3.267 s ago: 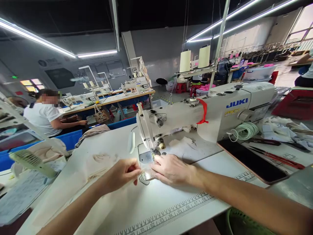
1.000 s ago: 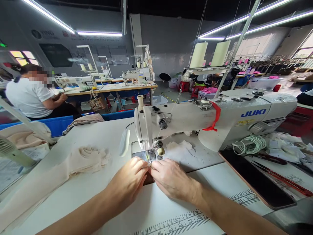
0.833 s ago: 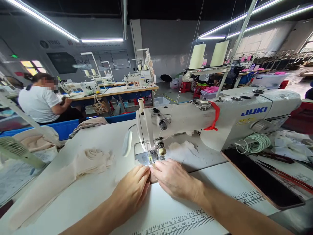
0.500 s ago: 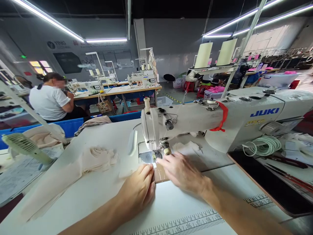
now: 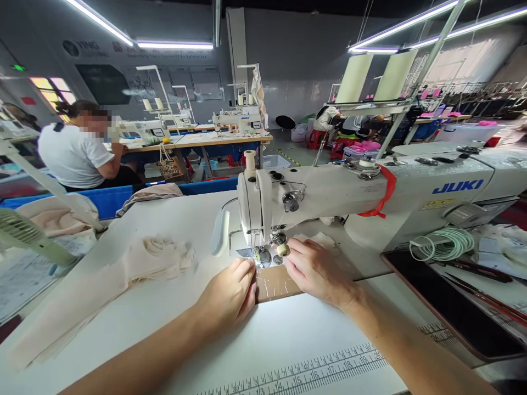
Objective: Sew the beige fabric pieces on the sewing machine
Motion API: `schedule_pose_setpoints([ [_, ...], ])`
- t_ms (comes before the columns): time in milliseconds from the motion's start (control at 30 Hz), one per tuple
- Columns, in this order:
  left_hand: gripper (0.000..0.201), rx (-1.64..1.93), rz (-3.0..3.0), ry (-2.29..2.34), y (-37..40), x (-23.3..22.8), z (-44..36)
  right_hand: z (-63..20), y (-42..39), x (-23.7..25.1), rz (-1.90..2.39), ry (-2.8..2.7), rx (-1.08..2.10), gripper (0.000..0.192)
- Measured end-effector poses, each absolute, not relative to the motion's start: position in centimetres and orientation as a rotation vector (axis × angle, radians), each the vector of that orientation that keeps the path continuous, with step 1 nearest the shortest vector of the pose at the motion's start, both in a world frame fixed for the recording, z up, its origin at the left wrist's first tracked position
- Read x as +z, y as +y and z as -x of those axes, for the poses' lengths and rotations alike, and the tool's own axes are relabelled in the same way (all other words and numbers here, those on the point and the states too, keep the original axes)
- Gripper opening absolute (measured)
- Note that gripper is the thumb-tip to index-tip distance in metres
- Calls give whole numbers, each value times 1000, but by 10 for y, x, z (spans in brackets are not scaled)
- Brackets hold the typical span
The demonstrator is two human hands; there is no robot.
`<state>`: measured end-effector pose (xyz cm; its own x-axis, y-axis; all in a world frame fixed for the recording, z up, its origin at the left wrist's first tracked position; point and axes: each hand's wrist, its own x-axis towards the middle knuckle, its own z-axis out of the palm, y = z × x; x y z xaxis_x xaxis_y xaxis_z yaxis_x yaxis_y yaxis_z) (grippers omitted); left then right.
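Note:
My left hand (image 5: 230,288) is closed in a pinch just in front of the presser foot (image 5: 258,255) of a white JUKI sewing machine (image 5: 325,192). A small white piece, apparently fabric, shows at its fingertips, mostly hidden by them. My right hand (image 5: 319,271) is to the right of the needle area, fingers curled together, the tips close to a cream round knob (image 5: 282,250). What its fingers hold, if anything, is hidden. Between the hands lies a brown plate (image 5: 275,284) with a few white thread bits on it.
Beige fabric pieces (image 5: 152,263) lie on the left of the white table (image 5: 197,351). A green fan (image 5: 37,236) stands at far left. On the right are a dark phone-like slab (image 5: 448,307) and a coiled pale cord (image 5: 447,244). Across from me sits a co-worker (image 5: 78,148).
My right hand has drawn back right from the presser foot, its fingers now curled. My left hand has shifted slightly, still pinched, and more of the brown plate shows. The view has shifted a little.

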<state>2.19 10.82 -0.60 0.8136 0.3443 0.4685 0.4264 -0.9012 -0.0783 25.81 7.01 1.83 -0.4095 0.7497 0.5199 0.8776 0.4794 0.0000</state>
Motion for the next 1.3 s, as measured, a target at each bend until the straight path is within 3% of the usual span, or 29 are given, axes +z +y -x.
schedule_pose_setpoints([
  [567, 30, -688, 2776, -539, 108, -4, -24, -246, 83, 3, 1478, -1973, 6, 24],
  [900, 28, -662, 2772, -557, 109, -4, -23, -254, 91, 2, 1568, -1915, 56, 21],
  [1300, 30, -712, 2770, -574, 118, -4, -24, -251, 91, -2, 1530, -1947, -62, 38],
])
